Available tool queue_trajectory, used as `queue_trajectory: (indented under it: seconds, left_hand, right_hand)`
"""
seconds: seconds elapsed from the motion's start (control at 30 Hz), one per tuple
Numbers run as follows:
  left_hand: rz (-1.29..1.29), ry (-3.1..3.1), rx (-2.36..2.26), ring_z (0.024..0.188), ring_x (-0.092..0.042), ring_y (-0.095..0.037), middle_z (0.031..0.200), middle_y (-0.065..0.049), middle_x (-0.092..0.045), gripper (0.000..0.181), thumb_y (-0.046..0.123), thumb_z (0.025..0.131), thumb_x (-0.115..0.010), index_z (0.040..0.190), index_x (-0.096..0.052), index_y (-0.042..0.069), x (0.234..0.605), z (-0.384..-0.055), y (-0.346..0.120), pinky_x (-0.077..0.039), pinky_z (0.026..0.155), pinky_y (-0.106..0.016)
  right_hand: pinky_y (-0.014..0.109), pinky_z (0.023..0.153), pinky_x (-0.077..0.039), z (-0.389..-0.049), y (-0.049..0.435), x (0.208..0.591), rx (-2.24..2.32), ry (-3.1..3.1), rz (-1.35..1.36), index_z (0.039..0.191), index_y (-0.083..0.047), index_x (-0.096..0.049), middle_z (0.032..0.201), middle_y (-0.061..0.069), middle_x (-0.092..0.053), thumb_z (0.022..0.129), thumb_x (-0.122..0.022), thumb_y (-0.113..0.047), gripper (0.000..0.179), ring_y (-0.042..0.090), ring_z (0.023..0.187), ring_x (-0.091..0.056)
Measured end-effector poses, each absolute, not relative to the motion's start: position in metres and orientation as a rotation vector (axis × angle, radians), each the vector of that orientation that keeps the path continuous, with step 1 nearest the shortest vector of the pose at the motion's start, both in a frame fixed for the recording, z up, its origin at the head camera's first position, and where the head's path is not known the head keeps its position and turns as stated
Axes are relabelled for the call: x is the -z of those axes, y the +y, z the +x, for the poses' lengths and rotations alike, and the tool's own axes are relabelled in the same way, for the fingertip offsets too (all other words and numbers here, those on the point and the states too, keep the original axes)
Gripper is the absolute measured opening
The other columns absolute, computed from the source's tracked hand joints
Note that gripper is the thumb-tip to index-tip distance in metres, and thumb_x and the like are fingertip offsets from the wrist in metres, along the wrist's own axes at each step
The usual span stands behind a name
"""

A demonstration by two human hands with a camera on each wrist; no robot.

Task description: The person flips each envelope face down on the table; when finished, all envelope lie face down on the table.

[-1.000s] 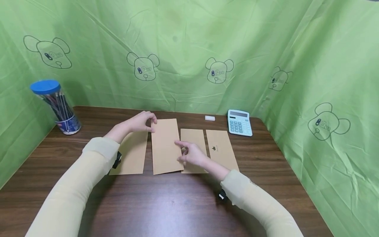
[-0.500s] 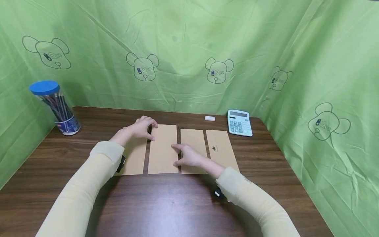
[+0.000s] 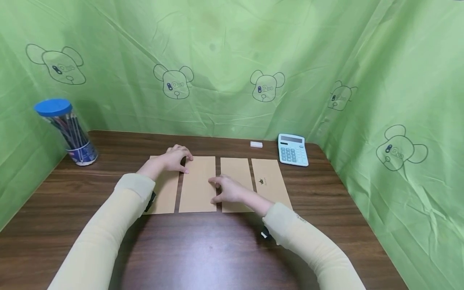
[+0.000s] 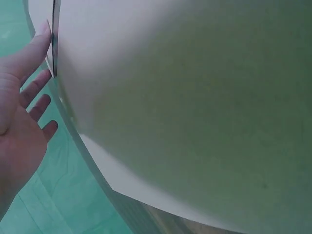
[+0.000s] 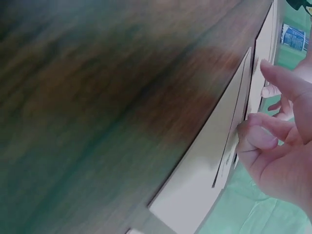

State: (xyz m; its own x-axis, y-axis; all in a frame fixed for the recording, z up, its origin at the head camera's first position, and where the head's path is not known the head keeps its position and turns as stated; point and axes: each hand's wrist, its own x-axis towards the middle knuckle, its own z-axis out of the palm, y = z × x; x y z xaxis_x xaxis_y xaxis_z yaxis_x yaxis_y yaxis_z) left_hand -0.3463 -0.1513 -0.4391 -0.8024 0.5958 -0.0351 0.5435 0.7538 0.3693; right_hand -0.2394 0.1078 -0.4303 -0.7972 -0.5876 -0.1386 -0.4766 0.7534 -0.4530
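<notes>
Several thin kraft-paper notebooks lie flat in a row in the head view. My left hand (image 3: 175, 159) reaches over the leftmost notebook (image 3: 167, 197), its thumb and fingertips spread along the left edge and top corner of the second notebook (image 3: 197, 189). In the left wrist view those fingers (image 4: 36, 90) are apart and fairly straight. My right hand (image 3: 230, 190) is over the third notebook (image 3: 235, 165), with forefinger and thumb at the second one's right edge. Its other fingers are bent in the right wrist view. A crown print marks the rightmost notebook (image 3: 272, 177).
A clear jar of pencils (image 3: 74, 133) with a blue lid stands at the table's back left. A light blue calculator (image 3: 293, 150) and a white eraser (image 3: 256, 144) lie at the back right. Green cloth (image 3: 221, 48) hangs behind and beside the wooden table (image 3: 203, 249).
The second notebook, raised and overlapping the third one second ago, now lies flat between its neighbours, shifted slightly left and nearer me. Both hands have followed it.
</notes>
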Motion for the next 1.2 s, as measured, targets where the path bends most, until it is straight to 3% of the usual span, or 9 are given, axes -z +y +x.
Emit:
queue_trajectory:
  seconds: [0.17, 0.33, 0.57, 0.7, 1.07, 1.2]
  left_hand:
    - [0.955, 2.812, -0.482, 0.125, -0.033, -0.040, 0.130, -0.017, -0.049, 0.045, 0.028, 0.078, -0.077, 0.115, -0.061, 0.009, 0.437, -0.345, -0.146, -0.024, 0.099, -0.057]
    - [0.932, 2.826, -0.453, 0.125, -0.034, -0.039, 0.131, -0.016, -0.049, 0.047, 0.029, 0.078, -0.077, 0.117, -0.060, 0.009, 0.436, -0.341, -0.147, -0.025, 0.100, -0.056]
    - [0.933, 2.832, -0.494, 0.125, -0.033, -0.041, 0.130, -0.017, -0.049, 0.046, 0.026, 0.078, -0.077, 0.117, -0.061, 0.008, 0.435, -0.336, -0.149, -0.024, 0.099, -0.057]
    - [0.940, 2.830, -0.510, 0.124, -0.034, -0.041, 0.129, -0.016, -0.050, 0.045, 0.026, 0.079, -0.077, 0.117, -0.061, 0.008, 0.438, -0.337, -0.148, -0.024, 0.099, -0.056]
    - [0.836, 2.791, -0.487, 0.123, -0.033, -0.039, 0.131, -0.016, -0.047, 0.041, 0.031, 0.079, -0.075, 0.112, -0.061, 0.012, 0.437, -0.352, -0.142, -0.025, 0.098, -0.057]
    - [0.878, 2.791, -0.550, 0.123, -0.035, -0.036, 0.130, -0.014, -0.050, 0.047, 0.030, 0.079, -0.074, 0.118, -0.058, 0.009, 0.431, -0.356, -0.123, -0.026, 0.100, -0.056]
  right_hand:
    - [0.030, 0.082, -0.049, -0.231, 0.129, 0.423, 0.591, 2.725, -0.975, 0.137, -0.010, -0.048, 0.116, 0.010, -0.053, 0.076, -0.078, -0.028, 0.070, 0.018, 0.094, -0.055]
    - [0.035, 0.083, -0.050, -0.225, 0.162, 0.417, 0.586, 2.818, -1.122, 0.133, -0.010, -0.052, 0.115, 0.010, -0.055, 0.075, -0.079, -0.027, 0.066, 0.021, 0.097, -0.058]
    - [0.046, 0.101, -0.039, -0.227, 0.210, 0.418, 0.418, 2.863, -1.181, 0.129, -0.009, -0.056, 0.126, 0.011, -0.054, 0.074, -0.080, -0.033, 0.065, 0.028, 0.117, -0.049]
    - [0.049, 0.104, -0.034, -0.230, 0.231, 0.425, 0.291, 2.843, -1.155, 0.129, -0.010, -0.056, 0.133, 0.013, -0.052, 0.074, -0.078, -0.039, 0.066, 0.033, 0.124, -0.043]
    - [0.048, 0.105, -0.034, -0.233, 0.240, 0.432, 0.258, 2.788, -1.128, 0.127, -0.010, -0.057, 0.136, 0.009, -0.050, 0.077, -0.074, -0.043, 0.063, 0.031, 0.127, -0.043]
    - [0.047, 0.107, -0.032, -0.232, 0.241, 0.434, 0.282, 2.773, -1.079, 0.128, -0.011, -0.056, 0.138, 0.009, -0.048, 0.078, -0.074, -0.043, 0.062, 0.030, 0.129, -0.041]
